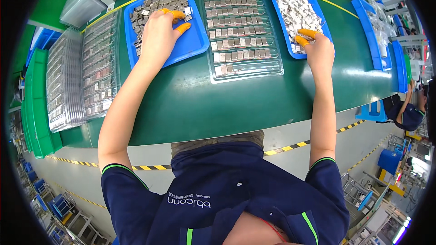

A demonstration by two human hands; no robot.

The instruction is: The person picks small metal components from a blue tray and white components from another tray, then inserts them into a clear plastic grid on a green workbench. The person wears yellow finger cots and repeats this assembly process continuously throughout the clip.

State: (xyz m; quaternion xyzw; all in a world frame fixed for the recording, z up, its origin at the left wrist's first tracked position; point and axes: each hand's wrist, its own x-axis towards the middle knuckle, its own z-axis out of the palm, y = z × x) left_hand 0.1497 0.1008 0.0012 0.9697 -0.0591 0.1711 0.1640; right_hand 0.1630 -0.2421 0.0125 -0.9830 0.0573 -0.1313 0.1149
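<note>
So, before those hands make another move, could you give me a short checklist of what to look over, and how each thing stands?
1. Left hand at the grey pieces in the left blue tray: ok.
2. Right hand at the white pieces in the right blue tray: ok.
3. Yellow finger covers on both hands: ok, though not every fingertip shows.
4. Clear tray between the hands, nearest row full: not ok; pieces sit only at its left end.
5. Either hand firmly gripping a piece: cannot tell; the contact is too small to make out.
</note>
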